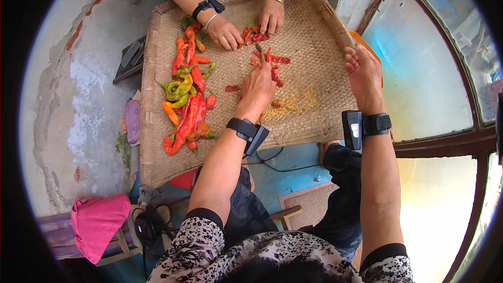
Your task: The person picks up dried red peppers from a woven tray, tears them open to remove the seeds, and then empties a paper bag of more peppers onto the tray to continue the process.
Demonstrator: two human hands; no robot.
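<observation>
A large woven tray [314,67] lies before me. On its left side is a pile of red, orange and green chili peppers [192,114]. My left hand [258,86] reaches over the middle among dried red chili pieces [278,59]; its index finger points forward and touches or lies just over them, and whether it grips a piece is hidden. Yellow chili seeds [290,106] are scattered to the right of my left wrist. My right hand [363,72] is at the tray's right rim, palm partly turned up, fingers loosely curled, with nothing visible in it.
Across the tray, another person's hands [224,33] touch dried chili pieces [249,35]. A glazed window frame [432,147] stands close on the right, with an orange object [371,53] beside the rim. A pink cloth [100,224] and black cables [151,224] are at lower left.
</observation>
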